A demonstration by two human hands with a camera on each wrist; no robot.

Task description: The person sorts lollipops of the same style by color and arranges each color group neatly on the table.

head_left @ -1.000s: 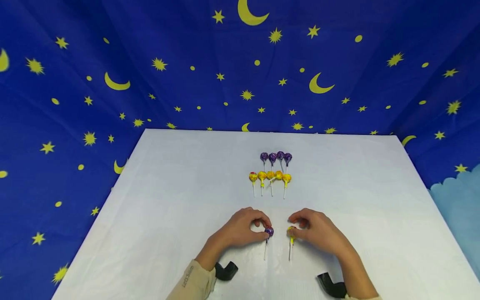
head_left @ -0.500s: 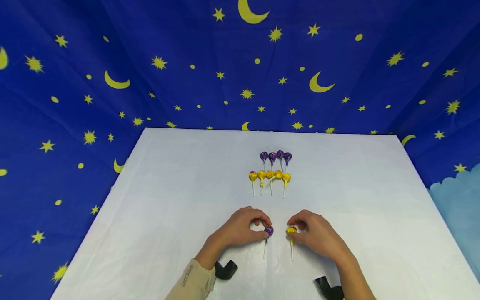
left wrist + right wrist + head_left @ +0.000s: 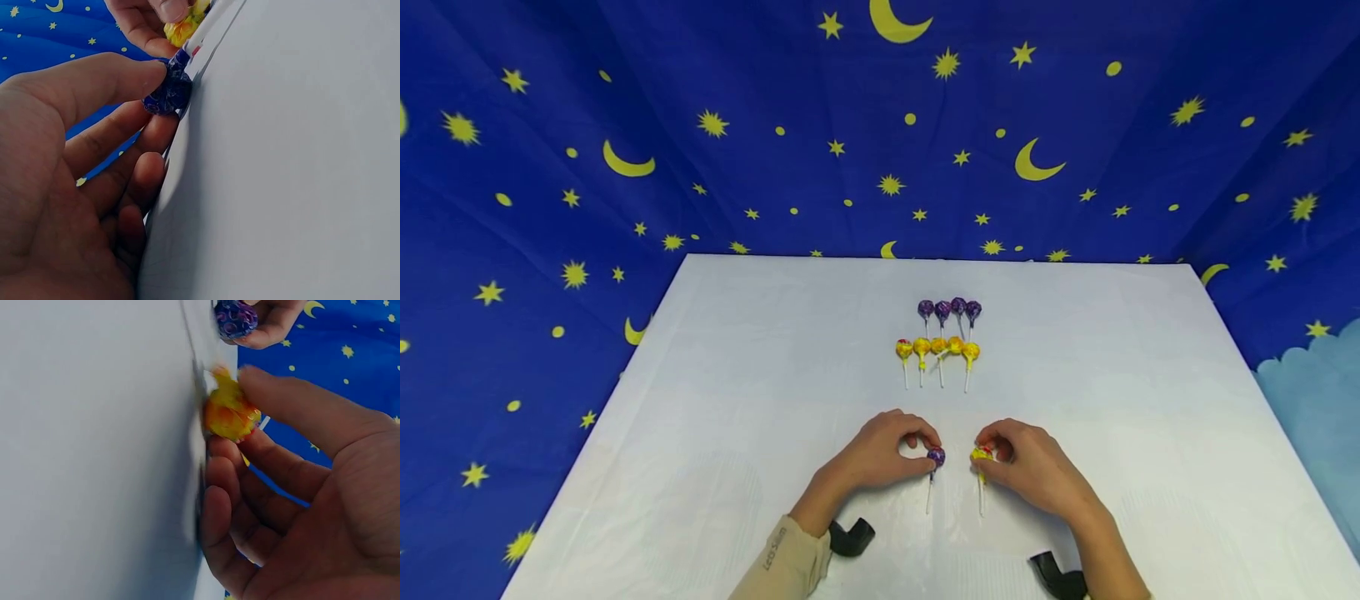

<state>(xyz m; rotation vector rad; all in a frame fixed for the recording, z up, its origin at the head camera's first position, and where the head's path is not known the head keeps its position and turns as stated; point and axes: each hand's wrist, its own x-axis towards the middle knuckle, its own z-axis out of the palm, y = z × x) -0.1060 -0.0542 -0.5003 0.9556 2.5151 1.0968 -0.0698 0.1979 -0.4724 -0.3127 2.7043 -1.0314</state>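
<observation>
My left hand (image 3: 883, 450) pinches the head of a purple-wrapped lollipop (image 3: 936, 457) between thumb and fingers, its white stick pointing toward me. Across a small gap, my right hand (image 3: 1030, 463) pinches a yellow lollipop (image 3: 981, 455) with some red on its wrapper, its stick also toward me. In the left wrist view the purple lollipop (image 3: 169, 90) sits between thumb and fingertips, close over the white surface. The right wrist view shows the yellow lollipop (image 3: 231, 412) gripped the same way, right by the surface.
Farther back on the white table (image 3: 760, 350) lie a row of purple lollipops (image 3: 943, 311) and, nearer me, a row of several yellow lollipops (image 3: 938, 347), one lying askew. A blue curtain (image 3: 790, 167) with moons and stars hangs behind the table.
The yellow lollipop has turned slightly in my right fingers, its stick swinging a little, with more of its red showing. My left hand keeps its hold on the purple one.
</observation>
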